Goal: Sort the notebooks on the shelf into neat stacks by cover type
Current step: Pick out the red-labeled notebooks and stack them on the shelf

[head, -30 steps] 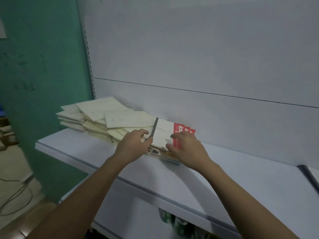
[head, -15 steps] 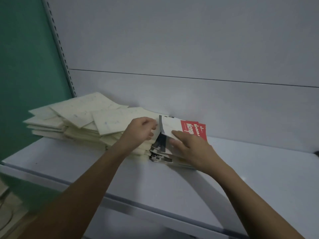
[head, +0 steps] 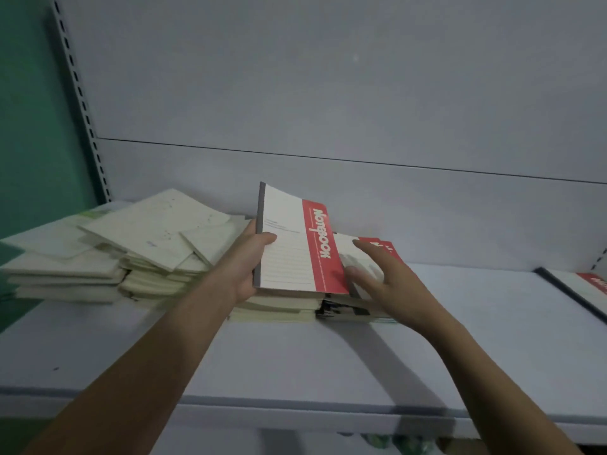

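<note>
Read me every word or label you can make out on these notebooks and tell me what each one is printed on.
"NOTEBOOK": white letters on the red band of the notebook that the left hand holds.
Small grey lines on that cover's white part: too small to read.
White letters on the red-banded notebooks beneath the right hand: mostly hidden, unreadable.
Red-banded cover at the right edge: cut off, unreadable.
Cream notebooks: faint marks, unreadable.

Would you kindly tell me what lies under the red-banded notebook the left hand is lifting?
Under the lifted notebook cream notebooks show their edges only; their covers are hidden. More red-banded notebooks lie beside it.
</note>
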